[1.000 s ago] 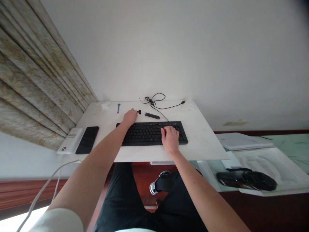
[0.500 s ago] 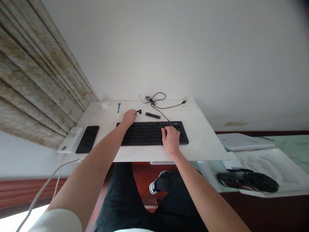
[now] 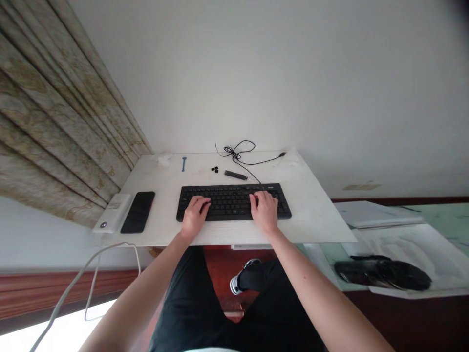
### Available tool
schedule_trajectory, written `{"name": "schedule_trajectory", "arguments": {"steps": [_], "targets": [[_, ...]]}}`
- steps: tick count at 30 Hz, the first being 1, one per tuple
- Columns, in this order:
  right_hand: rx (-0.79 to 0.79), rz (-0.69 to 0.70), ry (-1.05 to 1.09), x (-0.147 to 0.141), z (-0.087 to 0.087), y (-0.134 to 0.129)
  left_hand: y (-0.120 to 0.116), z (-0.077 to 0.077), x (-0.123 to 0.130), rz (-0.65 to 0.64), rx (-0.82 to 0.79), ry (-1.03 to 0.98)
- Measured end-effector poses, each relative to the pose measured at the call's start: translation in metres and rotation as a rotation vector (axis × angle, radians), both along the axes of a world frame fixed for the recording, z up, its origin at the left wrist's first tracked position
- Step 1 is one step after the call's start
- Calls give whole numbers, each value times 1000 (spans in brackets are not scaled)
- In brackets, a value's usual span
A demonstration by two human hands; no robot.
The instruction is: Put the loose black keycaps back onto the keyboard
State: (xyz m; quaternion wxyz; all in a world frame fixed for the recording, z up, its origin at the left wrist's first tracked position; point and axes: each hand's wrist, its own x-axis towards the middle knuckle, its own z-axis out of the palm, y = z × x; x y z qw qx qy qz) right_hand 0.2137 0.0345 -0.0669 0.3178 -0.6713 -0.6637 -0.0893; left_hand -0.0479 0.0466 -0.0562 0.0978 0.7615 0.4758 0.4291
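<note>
A black keyboard [image 3: 229, 203] lies on the white tabletop in front of me. Over its left part rests my left hand [image 3: 195, 210], thumb and forefinger tips brought close together; anything between them is too small to make out. My right hand [image 3: 266, 208] lies on the keyboard's right part, fingers bent over the keys and the thumb a little apart. Behind the keyboard are several small black pieces like keycaps [image 3: 215, 169] and a dark, narrow bar [image 3: 235, 175]. A blue tool [image 3: 183, 164] is farther left.
The coiled keyboard cable [image 3: 234, 152] runs along the wall side. A phone [image 3: 138, 212] and a white box-shaped device [image 3: 113, 212] with a white cord [image 3: 73, 278] are at left. To the right, white packaging [image 3: 410, 249] and a glossy black object [image 3: 383, 274] sit on a lower surface.
My left hand has come back from beside the small black pieces to the keyboard's left part. My right hand stays on the right-hand keys. The view has shifted slightly.
</note>
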Motion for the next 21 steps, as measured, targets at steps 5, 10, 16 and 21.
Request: {"name": "schedule_trajectory", "arguments": {"steps": [5,10,16,21], "targets": [[16,-12,5,-1,1,0,-18,-5,-1,-28,17,-36],[49,43,70,-6,9,-8,-15,-4,-1,-63,-20,-24],[-122,309,522,-62,23,-30,-20,-8,-1,-207,94,195],[-446,458,877,-93,32,-30,-22,-12,-2,-234,128,240]]}}
